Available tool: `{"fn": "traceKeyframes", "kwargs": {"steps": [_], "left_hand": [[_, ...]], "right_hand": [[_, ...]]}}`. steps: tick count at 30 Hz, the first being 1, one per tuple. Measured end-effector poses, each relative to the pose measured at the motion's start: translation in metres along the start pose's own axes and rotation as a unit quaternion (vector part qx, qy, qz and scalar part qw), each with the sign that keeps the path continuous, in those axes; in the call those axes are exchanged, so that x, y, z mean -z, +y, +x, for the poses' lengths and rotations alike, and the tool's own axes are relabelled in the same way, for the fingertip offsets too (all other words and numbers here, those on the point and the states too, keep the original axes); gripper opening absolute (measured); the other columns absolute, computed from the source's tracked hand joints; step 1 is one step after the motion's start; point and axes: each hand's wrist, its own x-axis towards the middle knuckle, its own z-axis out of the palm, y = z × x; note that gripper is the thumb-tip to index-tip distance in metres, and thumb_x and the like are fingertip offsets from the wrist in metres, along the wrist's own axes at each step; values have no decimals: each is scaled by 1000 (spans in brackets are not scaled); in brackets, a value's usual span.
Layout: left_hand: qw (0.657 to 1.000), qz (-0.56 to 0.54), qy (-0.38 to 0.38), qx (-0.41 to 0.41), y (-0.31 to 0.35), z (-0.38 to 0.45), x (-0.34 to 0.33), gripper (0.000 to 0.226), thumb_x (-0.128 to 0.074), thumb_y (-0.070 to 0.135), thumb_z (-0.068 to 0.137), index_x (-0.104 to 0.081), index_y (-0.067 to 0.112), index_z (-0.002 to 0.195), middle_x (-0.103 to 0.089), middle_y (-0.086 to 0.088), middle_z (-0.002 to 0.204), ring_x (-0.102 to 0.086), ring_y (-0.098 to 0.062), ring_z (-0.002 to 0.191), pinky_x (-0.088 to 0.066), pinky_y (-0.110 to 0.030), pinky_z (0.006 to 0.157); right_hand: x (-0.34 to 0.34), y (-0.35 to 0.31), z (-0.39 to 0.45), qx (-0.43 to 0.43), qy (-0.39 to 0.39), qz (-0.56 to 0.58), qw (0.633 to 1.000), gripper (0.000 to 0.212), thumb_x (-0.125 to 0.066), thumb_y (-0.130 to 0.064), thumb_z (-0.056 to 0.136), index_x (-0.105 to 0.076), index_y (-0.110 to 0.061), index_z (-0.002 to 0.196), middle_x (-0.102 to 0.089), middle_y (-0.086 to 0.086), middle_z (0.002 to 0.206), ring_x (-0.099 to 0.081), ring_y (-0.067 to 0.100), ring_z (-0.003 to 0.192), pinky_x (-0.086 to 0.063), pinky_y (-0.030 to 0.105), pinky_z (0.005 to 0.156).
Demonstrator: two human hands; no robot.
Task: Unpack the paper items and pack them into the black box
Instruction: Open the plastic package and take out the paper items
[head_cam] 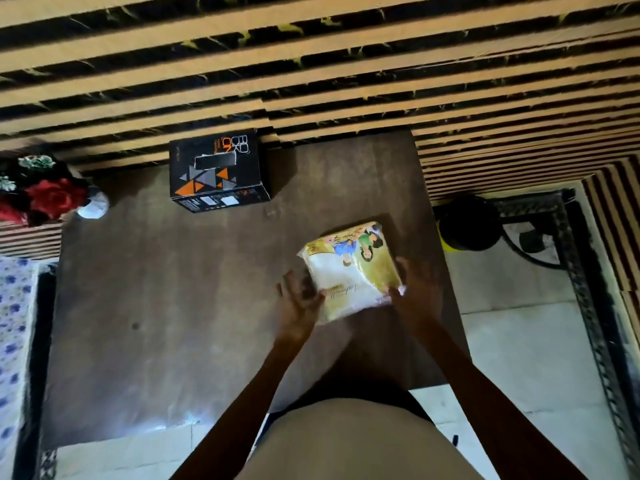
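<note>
A white and gold plastic pack of paper items (351,270), printed with a picture of people, lies on the brown table (173,289) right of centre. My left hand (298,303) grips its near left corner and my right hand (417,289) grips its near right edge. The black box (216,171), with orange and grey triangles and a slot in its top, stands at the table's far edge, apart from the pack and to its upper left.
A vase of red flowers (52,195) stands off the table's far left corner. A black and yellow round object (464,223) sits on the floor to the right, next to a dark metal frame (588,289). A striped wall rises behind the table.
</note>
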Motion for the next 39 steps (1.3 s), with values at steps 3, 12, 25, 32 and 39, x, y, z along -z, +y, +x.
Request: {"fn": "traceKeyframes", "kwargs": {"steps": [3,12,25,32,39], "left_hand": [[949,234,12,-209,9,21,2,59,-54,50,85,-45,20,136,-48,-10,135,-48,-27,120,-41,-39,98],[875,419,-123,-209,15,52,-21,68,-67,43,83,-35,44,143,-31,-3,148,-34,-29,132,-38,-47,107],[889,286,-242,-262,14,0,-20,36,-67,32,86,-64,12,115,-63,-8,120,-57,-24,112,-47,-34,92],[909,304,-202,-202,8,-29,-47,13,-63,17,87,-71,10,94,-70,-10,103,-66,-26,96,-56,-34,83],[985,84,-105,-108,29,-33,-47,28,-82,28,73,-72,7,86,-75,-12,91,-69,-8,77,-55,-24,70]], "right_hand": [[-5,-16,-6,118,67,-112,984,27,-64,-34,80,-71,-17,99,-72,8,105,-66,33,98,-44,47,88],[-2,-47,3,29,-120,-161,979,25,-68,-45,79,-71,-27,96,-69,-10,110,-59,17,110,-30,37,101],[-3,10,-82,107,23,-84,990,20,-77,-23,80,-75,-17,99,-75,7,105,-72,26,95,-57,40,88],[-3,25,-84,170,115,-67,976,10,-79,-12,74,-73,-18,70,-75,3,78,-72,22,74,-61,34,69],[12,52,-77,299,104,-145,937,20,-57,-24,78,-73,-13,78,-73,6,88,-66,27,87,-56,34,74]]}}
